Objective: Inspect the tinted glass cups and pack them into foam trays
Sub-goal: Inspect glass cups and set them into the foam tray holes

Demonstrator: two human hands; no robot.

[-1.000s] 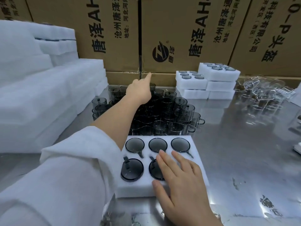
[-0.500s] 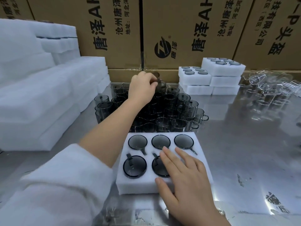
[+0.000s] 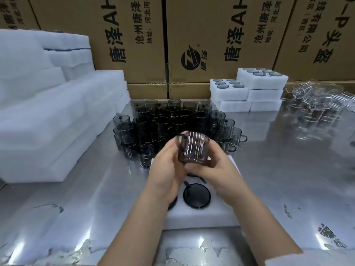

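Both hands hold one tinted glass cup [image 3: 193,147] above the white foam tray [image 3: 199,215]. My left hand [image 3: 167,169] grips its left side and my right hand [image 3: 215,167] grips its right side and base. The cup is slightly blurred, with light streaks on its wall. The tray lies on the steel table under my hands; a dark cup [image 3: 196,195] sits sunk in one of its holes, and my hands and forearms hide most of the other holes. Behind the tray stands a dense cluster of tinted cups [image 3: 172,121], partly stacked.
Stacks of blank white foam [image 3: 48,112] fill the left. Filled foam trays [image 3: 247,91] are piled at the back right, in front of cardboard boxes [image 3: 211,39]. Clear glass cups [image 3: 317,104] lie at the far right. Bare steel table [image 3: 288,169] spreads to the right.
My left hand took a cup from the back of the cluster and brought it near. My right hand left the tray and joined it on the cup.
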